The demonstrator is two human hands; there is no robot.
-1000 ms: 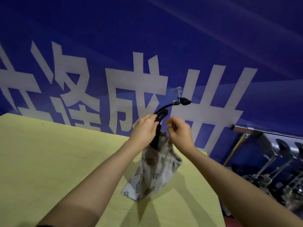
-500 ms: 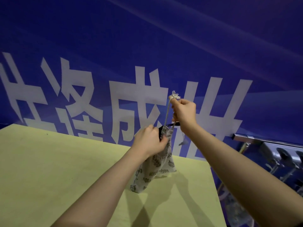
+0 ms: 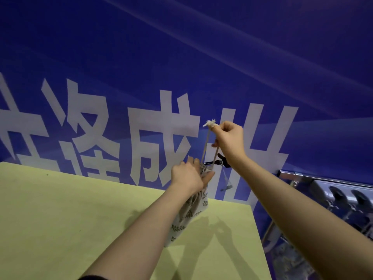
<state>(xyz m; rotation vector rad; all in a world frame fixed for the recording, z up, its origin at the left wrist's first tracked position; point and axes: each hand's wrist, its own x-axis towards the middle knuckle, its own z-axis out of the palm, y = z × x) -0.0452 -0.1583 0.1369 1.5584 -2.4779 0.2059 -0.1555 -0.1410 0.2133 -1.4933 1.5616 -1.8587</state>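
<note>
We see the left grip (image 3: 187, 176) curled round the neck of the leaf-print pouch (image 3: 187, 217) — near the tabletop's (image 3: 80, 219) far right corner. The right grip (image 3: 230, 140) pinches its drawstring (image 3: 205, 146) taut.

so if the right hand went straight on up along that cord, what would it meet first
Nothing in between as far as the picture shows: the right hand, pinching the cord above the pouch the left hand grips, would probably reach the blue banner first, though depth is unclear.
</note>
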